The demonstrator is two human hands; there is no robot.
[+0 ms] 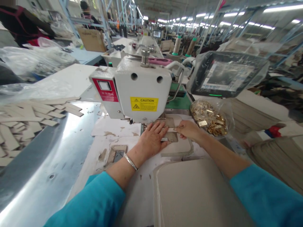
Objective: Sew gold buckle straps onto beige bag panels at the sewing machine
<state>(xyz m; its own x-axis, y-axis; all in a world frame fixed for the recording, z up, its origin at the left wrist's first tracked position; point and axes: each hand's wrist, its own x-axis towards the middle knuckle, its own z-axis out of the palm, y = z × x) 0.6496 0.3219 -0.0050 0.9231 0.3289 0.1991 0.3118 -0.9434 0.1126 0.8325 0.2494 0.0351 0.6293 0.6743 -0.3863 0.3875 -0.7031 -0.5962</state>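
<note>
My left hand lies flat with fingers stretched out, pressing on the work beneath the head of a white sewing machine. A silver bangle circles that wrist. From the right, my right hand pinches the end of a narrow pale strip, which runs towards my left fingertips. Under both hands is a beige panel with rounded corners, with a brownish see-through plate on top. My left fingers hide the strip's other end. The needle area is partly hidden.
A stack of beige panels stands closest to me. Loose beige strips cover the left side. A bag of gold metal fittings sits right, below a plastic-wrapped screen. A small frame-shaped piece lies left of my hand.
</note>
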